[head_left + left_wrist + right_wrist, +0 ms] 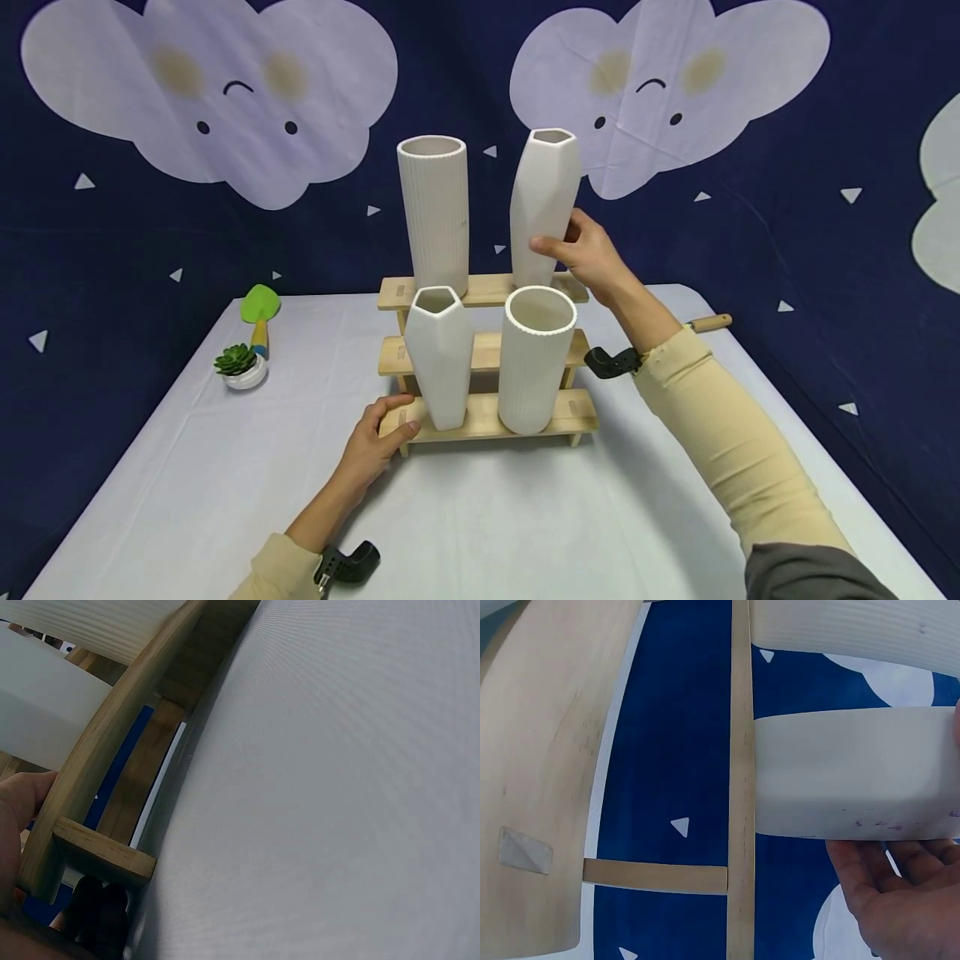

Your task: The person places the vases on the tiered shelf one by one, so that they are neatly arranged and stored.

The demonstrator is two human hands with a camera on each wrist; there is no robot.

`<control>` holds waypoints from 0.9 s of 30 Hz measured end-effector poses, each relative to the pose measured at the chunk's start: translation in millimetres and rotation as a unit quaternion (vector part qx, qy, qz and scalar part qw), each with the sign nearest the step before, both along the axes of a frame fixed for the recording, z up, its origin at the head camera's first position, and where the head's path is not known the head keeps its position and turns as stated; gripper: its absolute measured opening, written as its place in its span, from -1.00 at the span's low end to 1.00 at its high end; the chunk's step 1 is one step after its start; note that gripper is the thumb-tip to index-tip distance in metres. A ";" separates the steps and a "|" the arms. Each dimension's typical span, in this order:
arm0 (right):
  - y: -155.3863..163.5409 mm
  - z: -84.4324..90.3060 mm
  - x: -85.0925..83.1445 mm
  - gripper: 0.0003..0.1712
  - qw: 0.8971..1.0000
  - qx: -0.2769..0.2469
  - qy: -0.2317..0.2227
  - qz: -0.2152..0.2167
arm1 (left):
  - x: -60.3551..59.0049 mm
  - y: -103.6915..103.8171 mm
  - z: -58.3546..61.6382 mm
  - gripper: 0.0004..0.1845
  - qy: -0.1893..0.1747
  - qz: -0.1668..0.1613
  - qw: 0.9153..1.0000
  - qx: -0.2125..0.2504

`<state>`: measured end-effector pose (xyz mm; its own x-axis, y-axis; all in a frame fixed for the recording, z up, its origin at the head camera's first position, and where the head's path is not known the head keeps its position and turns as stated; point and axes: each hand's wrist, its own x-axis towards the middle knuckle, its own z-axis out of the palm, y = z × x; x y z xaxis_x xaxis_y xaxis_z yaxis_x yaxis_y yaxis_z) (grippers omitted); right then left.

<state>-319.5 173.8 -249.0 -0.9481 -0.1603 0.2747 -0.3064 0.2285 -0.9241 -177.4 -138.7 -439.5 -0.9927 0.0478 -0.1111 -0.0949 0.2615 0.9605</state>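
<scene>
Under our right hand (pixel 588 254) the faceted vase (pixel 545 204) leaned on the top shelf — fingers wrapped round it, mid-placement. Our left hand (pixel 378 433) gripped the wooden rack (pixel 487 415). Next, we judged, it needed setting upright.

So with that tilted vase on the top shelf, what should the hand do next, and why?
Probably tip the faceted vase back upright. It leans right on the top shelf, the right hand grips its side, and the left hand holds the bottom shelf, steadying the rack.
</scene>
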 end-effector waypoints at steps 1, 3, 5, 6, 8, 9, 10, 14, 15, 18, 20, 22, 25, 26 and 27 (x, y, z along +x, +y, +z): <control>-0.4 0.1 -0.5 -0.34 1.000 -0.002 -0.001 0.002 | 0.1 0.0 0.1 -0.48 0.000 0.000 1.000 0.001; -1.0 0.2 -1.3 -0.33 1.000 0.000 -0.005 0.004 | 0.4 0.1 0.4 -0.48 0.001 0.000 1.000 0.002; -1.5 0.1 -2.1 -0.31 1.000 0.000 -0.010 0.008 | 0.7 0.3 0.5 -0.48 0.002 -0.001 1.000 0.004; -1.6 0.0 -2.4 -0.31 1.000 0.000 -0.013 0.010 | 0.9 0.4 0.6 -0.48 0.002 0.000 1.000 0.004; -2.1 -0.2 -2.9 -0.31 1.000 0.001 -0.016 0.012 | 1.0 0.6 0.4 -0.48 0.003 0.000 1.000 0.005; -2.4 -0.3 -3.1 -0.31 1.000 0.000 -0.018 0.013 | 1.1 0.6 0.3 -0.48 0.003 0.000 1.000 0.005; -2.7 -0.2 -3.1 -0.32 1.000 -0.002 -0.020 0.014 | 1.2 0.7 0.2 -0.48 0.003 0.000 1.000 0.005; -4.0 0.4 -2.9 -0.35 1.000 -0.007 -0.020 0.017 | 0.9 0.7 -0.1 -0.48 0.004 0.000 1.000 0.005; -4.2 0.5 -2.8 -0.36 1.000 -0.008 -0.019 0.017 | 0.7 0.6 -0.2 -0.48 0.004 0.000 1.000 0.004; -5.0 1.2 -2.4 -0.37 1.000 -0.007 -0.018 0.022 | 0.3 0.3 -0.2 -0.48 0.004 0.000 1.000 0.003; -5.4 1.6 -2.2 -0.37 0.999 -0.006 -0.020 0.025 | 0.2 0.2 -0.3 -0.48 0.003 0.000 1.000 0.004; -5.8 1.9 -2.1 -0.37 0.999 -0.006 -0.022 0.028 | 0.1 0.2 -0.4 -0.48 0.002 0.000 1.000 0.004; -6.0 2.1 -2.3 -0.36 0.999 -0.005 -0.025 0.031 | 0.0 0.1 -0.5 -0.48 0.003 0.000 1.000 0.003; -6.0 2.2 -2.4 -0.35 0.999 -0.003 -0.025 0.032 | 0.0 0.2 -0.4 -0.48 0.004 0.001 1.000 0.002; -6.0 2.3 -2.5 -0.35 0.999 -0.002 -0.025 0.033 | -0.1 0.2 -0.4 -0.48 0.005 0.001 1.000 0.002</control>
<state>-321.9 167.8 -246.7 -0.9484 -0.2211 0.2274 -0.2733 0.2059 -0.9396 -177.5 -138.5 -439.8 -0.9938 0.0470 -0.1010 -0.0857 0.2566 0.9627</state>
